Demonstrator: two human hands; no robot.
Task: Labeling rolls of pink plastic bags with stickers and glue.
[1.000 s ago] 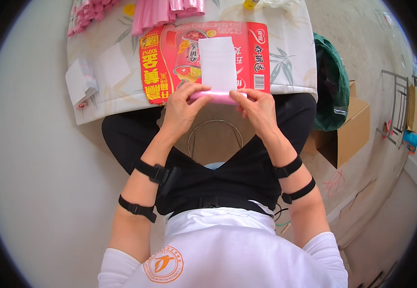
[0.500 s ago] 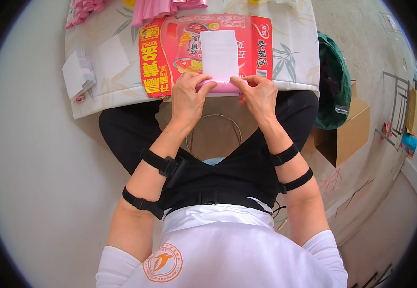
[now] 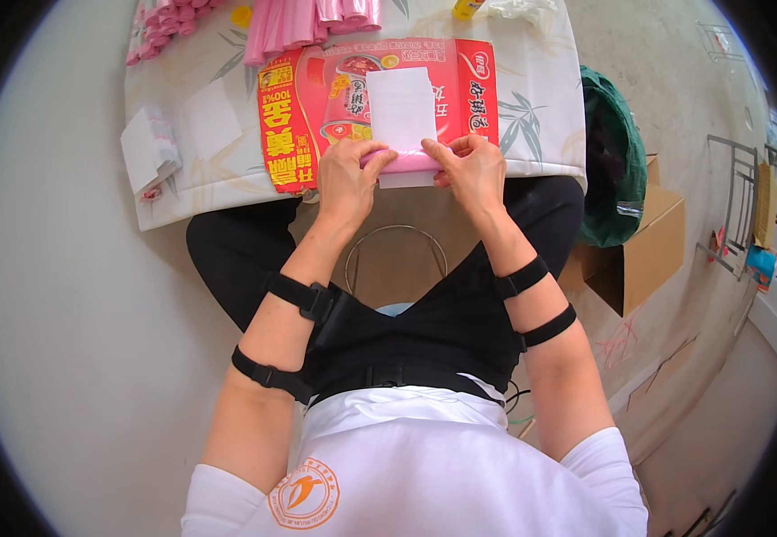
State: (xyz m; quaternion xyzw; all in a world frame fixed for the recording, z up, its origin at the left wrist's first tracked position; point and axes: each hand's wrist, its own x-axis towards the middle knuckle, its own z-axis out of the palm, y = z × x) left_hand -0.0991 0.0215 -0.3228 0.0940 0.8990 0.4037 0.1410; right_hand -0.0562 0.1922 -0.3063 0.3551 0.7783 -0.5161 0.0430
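Note:
A pink plastic roll (image 3: 414, 162) lies crosswise over the near part of a white paper sheet (image 3: 402, 107). My left hand (image 3: 348, 174) pinches the roll's left end between thumb and fingers. At its right end, my right hand (image 3: 475, 172) grips it the same way, thumb toward the middle. Paper extends beyond the roll on the far side, and a narrow white strip shows on the near side. Beneath is a flat red printed cardboard piece (image 3: 451, 89). The fingertips under the roll are hidden.
Several pink rolls (image 3: 297, 25) are stacked at the table's far side, with more pink rolls (image 3: 174, 16) at far left. White paper stack (image 3: 149, 148) and loose sheet (image 3: 212, 116) lie left. A yellow bottle (image 3: 467, 9) stands far right. Beside the table are a green bag (image 3: 617, 170) and cardboard box (image 3: 653, 251).
The whole view has shifted slightly. The roll sits a little farther up the paper, with more white showing on its near side. Both hands keep their hold.

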